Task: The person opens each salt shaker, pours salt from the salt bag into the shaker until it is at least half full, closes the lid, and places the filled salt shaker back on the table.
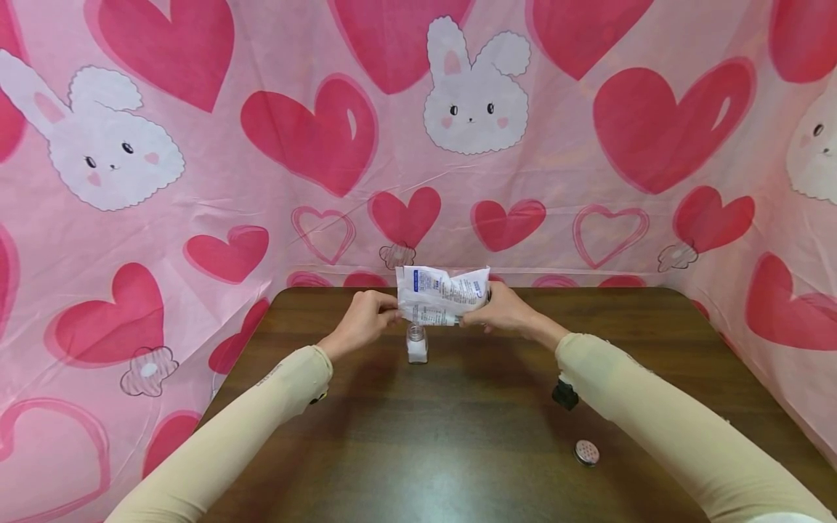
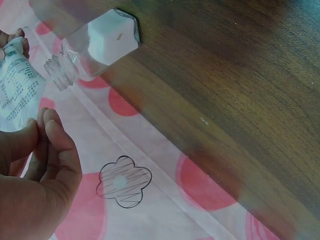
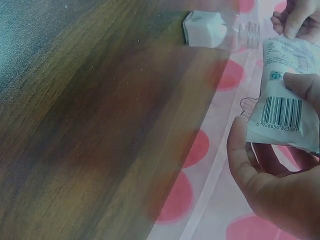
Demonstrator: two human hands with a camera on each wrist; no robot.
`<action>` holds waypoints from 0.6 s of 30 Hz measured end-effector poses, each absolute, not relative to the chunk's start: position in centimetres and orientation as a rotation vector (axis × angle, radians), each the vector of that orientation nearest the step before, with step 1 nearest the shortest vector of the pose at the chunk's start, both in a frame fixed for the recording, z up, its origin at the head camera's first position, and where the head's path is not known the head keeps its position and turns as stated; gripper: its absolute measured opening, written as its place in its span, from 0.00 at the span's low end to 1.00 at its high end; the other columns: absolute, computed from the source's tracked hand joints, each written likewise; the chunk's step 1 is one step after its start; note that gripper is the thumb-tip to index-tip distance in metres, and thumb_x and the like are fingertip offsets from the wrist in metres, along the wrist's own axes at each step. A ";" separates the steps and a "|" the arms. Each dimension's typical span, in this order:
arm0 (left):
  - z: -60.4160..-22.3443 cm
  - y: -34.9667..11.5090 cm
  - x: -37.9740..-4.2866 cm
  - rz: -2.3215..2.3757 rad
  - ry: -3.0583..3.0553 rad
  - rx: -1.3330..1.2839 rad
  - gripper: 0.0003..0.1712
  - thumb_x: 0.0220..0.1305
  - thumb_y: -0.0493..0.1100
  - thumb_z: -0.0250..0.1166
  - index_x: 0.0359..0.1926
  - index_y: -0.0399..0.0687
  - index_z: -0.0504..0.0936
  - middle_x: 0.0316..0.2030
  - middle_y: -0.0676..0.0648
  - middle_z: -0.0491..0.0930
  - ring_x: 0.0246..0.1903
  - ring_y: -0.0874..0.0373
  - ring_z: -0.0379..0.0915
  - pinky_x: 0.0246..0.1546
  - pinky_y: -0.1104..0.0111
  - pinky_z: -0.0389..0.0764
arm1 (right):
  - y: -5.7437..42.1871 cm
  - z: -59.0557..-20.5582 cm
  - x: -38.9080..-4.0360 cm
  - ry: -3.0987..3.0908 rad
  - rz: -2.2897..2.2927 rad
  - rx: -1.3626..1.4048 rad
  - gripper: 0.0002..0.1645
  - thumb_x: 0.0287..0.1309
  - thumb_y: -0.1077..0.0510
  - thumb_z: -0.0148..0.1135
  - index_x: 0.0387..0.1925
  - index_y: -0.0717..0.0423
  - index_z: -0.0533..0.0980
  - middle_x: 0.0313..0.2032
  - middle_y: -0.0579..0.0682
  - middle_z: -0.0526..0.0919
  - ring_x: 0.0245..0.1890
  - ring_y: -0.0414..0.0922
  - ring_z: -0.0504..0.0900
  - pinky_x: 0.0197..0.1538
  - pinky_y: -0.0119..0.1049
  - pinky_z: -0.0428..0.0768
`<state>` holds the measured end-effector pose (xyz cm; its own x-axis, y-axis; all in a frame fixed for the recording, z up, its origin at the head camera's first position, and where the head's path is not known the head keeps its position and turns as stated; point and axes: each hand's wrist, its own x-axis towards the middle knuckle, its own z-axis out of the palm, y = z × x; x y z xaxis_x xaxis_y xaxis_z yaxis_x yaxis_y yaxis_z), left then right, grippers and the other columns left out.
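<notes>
A white printed packet is held in the air between both hands, above and beside a small clear jar. My right hand grips the packet's right end; in the right wrist view its thumb lies across the face near the barcode. With thumb and fingertips, my left hand pinches the packet's left corner. The jar stands upright and uncapped, its threaded neck just under that corner. White granular contents fill its lower part. Whether anything is pouring out cannot be seen.
A round metal cap with a red-and-white top lies on the brown wooden table, near my right forearm. Pink cloth with hearts and rabbits hangs around the table's back and sides. White specks dot the tabletop in the wrist views.
</notes>
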<state>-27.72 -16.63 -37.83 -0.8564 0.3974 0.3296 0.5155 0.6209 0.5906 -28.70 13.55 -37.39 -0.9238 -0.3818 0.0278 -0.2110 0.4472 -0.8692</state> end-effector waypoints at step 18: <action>-38.0 -16.8 -27.7 -1.086 -2.672 -0.761 0.05 0.67 0.29 0.71 0.35 0.40 0.91 0.28 0.45 0.87 0.29 0.48 0.83 0.29 0.65 0.81 | 13.5 -37.6 -28.9 2.531 -1.458 -0.498 0.28 0.50 0.58 0.83 0.50 0.62 0.79 0.40 0.54 0.87 0.34 0.54 0.83 0.35 0.52 0.86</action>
<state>-27.73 -16.77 -38.04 -0.8581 0.3965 0.3262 0.5117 0.6074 0.6076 -28.86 13.49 -37.58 -0.9280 -0.3723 0.0128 -0.1978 0.4633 -0.8638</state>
